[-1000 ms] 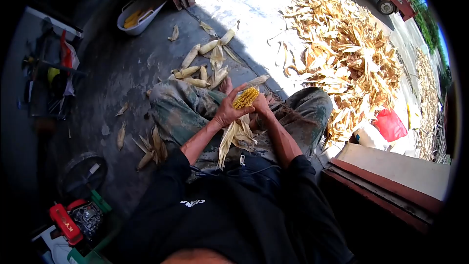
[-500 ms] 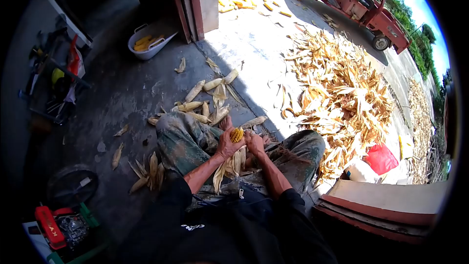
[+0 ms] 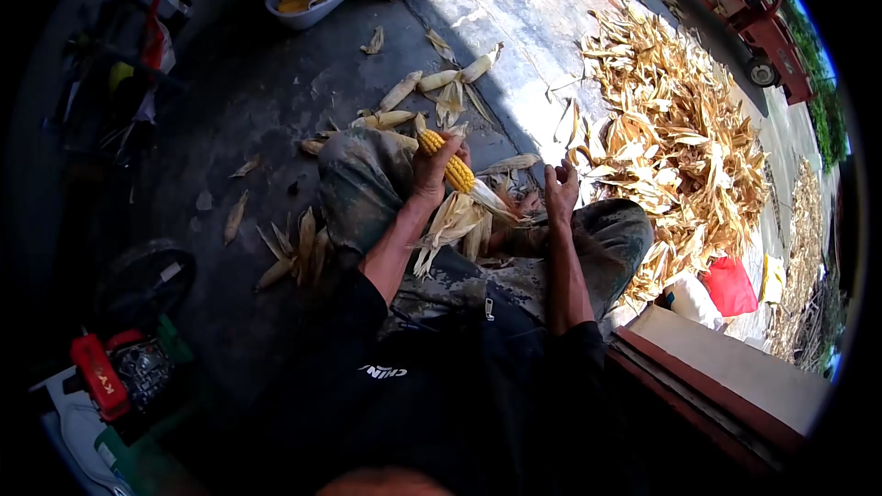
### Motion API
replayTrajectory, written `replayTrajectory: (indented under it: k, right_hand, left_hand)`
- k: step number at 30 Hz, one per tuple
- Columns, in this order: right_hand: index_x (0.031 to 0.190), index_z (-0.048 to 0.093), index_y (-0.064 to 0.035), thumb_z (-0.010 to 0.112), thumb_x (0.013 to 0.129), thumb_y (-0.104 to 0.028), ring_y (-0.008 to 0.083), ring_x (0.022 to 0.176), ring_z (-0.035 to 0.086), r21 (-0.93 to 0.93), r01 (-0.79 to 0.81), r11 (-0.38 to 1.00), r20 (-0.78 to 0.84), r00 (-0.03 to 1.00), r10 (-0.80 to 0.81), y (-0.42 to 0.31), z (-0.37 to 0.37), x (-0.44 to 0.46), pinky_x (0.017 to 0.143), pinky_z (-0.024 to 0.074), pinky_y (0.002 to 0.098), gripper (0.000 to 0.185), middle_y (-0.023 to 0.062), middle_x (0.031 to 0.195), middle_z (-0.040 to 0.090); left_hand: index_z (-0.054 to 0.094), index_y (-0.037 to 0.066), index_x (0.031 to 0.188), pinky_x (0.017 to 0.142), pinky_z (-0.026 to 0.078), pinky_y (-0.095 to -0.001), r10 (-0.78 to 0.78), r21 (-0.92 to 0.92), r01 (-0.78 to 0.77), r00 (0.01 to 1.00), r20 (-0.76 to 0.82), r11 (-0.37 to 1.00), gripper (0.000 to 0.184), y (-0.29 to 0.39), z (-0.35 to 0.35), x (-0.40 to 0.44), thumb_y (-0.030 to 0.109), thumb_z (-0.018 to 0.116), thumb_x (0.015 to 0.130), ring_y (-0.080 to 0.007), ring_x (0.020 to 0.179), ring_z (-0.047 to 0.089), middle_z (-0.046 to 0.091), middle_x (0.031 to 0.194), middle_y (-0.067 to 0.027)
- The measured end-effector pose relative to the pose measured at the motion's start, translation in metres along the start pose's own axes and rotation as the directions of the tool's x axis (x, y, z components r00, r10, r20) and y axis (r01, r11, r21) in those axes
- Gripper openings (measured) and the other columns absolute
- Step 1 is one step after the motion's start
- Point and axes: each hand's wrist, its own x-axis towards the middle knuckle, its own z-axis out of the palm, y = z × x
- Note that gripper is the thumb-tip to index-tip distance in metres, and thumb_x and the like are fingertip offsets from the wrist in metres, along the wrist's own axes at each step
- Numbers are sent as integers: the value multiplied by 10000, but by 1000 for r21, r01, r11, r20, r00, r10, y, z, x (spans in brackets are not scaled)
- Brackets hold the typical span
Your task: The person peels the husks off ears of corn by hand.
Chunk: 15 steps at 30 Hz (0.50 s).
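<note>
My left hand (image 3: 432,170) is wrapped round a yellow ear of corn (image 3: 458,174), whose kernels show above and below the fingers. Pale husk leaves (image 3: 455,220) hang from the lower end of the ear over my lap. To the right, my right hand (image 3: 561,191) is raised above my knee, apart from the ear, its fingers spread and nothing visible in it. Several ears in pale husks (image 3: 400,92) lie on the floor beyond my legs.
A white tub (image 3: 308,9) with yellow ears stands at the upper left. A big husk pile (image 3: 671,138) lies at right, near a red vehicle (image 3: 767,37) and a red bag (image 3: 730,286). A red engine (image 3: 99,377) is at lower left.
My right hand has come away from the ear and moved right, its fingers apart. More of the ear's kernels now show in my left hand. The camera view has shifted.
</note>
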Motion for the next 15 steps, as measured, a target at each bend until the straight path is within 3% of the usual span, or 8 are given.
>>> replayTrajectory:
  k: [2, 4, 5, 7, 8, 11, 13, 15]
  right_hand:
    - [1318, 482, 34, 663, 900, -271, 248, 1122, 583, 368, -24, 929, 238, 969, -69, -25, 4, -4, 962, 464, 354, 548, 197, 1206, 604]
    - [1360, 441, 40, 702, 874, -351, 245, 1184, 549, 392, -193, 899, 580, 811, -78, -77, 1, -28, 1020, 420, 344, 675, 186, 1298, 558]
    - [1395, 387, 44, 710, 865, -361, 249, 1194, 543, 341, -267, 901, 715, 696, -64, -92, 3, -40, 1026, 414, 350, 741, 180, 1330, 537]
    - [1438, 320, 20, 763, 824, -348, 228, 1156, 547, 335, -328, 883, 827, 552, -109, -84, 24, -56, 965, 429, 322, 843, 146, 1282, 559]
    - [1423, 359, 11, 793, 794, -358, 185, 1086, 557, 339, -313, 887, 793, 603, -90, -77, 35, -64, 909, 443, 292, 849, 112, 1213, 575]
    - [1342, 459, 6, 806, 775, -364, 129, 934, 575, 362, -365, 858, 818, 566, -104, -63, 46, -73, 791, 471, 259, 761, 67, 1083, 602]
    - [1207, 554, -18, 812, 765, -343, 86, 780, 555, 223, -299, 928, 876, 479, -56, -56, 44, -75, 668, 460, 237, 607, 20, 938, 607]
    - [1059, 594, -37, 735, 753, -195, 90, 714, 558, 178, -348, 921, 859, 511, 27, -51, 46, -80, 624, 453, 243, 372, 7, 829, 609]
  left_hand:
    - [571, 78, 943, 589, 522, -317, -50, 33, 48, 998, 38, 998, 221, -6, -1, 0, 133, 746, 819, -178, 665, 627, 603, 752, -45]
    - [600, 87, 915, 682, 503, -298, -117, 148, 93, 980, 162, 985, 171, -29, -13, 11, 186, 721, 846, -155, 722, 607, 597, 787, -30]
    - [587, 85, 899, 678, 478, -273, -68, 179, 32, 978, 198, 983, 156, -30, -5, 7, 202, 689, 877, -130, 734, 585, 580, 788, -17]
    - [581, 79, 924, 678, 490, -279, -116, 209, 71, 970, 213, 975, 188, -27, 2, -2, 203, 709, 865, -130, 732, 599, 594, 810, -17]
    - [576, 72, 949, 677, 502, -285, -162, 239, 109, 963, 215, 965, 225, -28, -2, -4, 204, 730, 852, -129, 730, 614, 608, 831, -17]
    - [579, 69, 931, 698, 485, -277, -154, 240, 102, 966, 210, 966, 199, -31, -7, -9, 228, 690, 884, -122, 745, 599, 601, 813, -17]
    - [603, 68, 857, 709, 479, -278, -160, 224, 118, 971, 179, 967, 204, -28, -2, -13, 256, 669, 902, -123, 744, 596, 611, 794, -27]
    - [612, 67, 847, 720, 495, -293, -153, 255, 110, 976, 155, 961, 220, -27, -1, -12, 272, 669, 905, -135, 750, 614, 629, 793, -38]
